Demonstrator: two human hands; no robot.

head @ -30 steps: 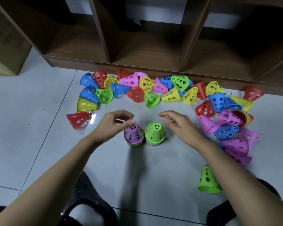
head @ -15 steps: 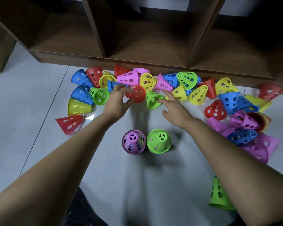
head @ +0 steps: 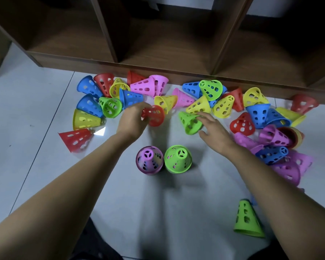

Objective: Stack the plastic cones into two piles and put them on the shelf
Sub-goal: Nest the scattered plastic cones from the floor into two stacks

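Observation:
Two upright piles stand side by side on the floor: one topped by a purple cone [head: 149, 160], one topped by a green cone [head: 177, 158]. Beyond them my left hand [head: 132, 120] grips a red cone [head: 154, 115] lying on its side. My right hand [head: 213, 131] has its fingers on a green cone [head: 189, 122] that lies on its side, thumb spread apart. Several loose cones in blue, red, yellow, pink and green lie scattered along the shelf's base. The wooden shelf [head: 158, 44] has open compartments at floor level.
A lone green cone [head: 247, 219] stands upright at the lower right near my right forearm. A red cone [head: 74, 138] lies apart at the left. Pink and blue cones crowd the right side. My dark shoes show at the bottom edge.
Both hands left the two piles and reached forward into the scattered cones. My left hand took hold of the red cone; my right hand came onto the green one.

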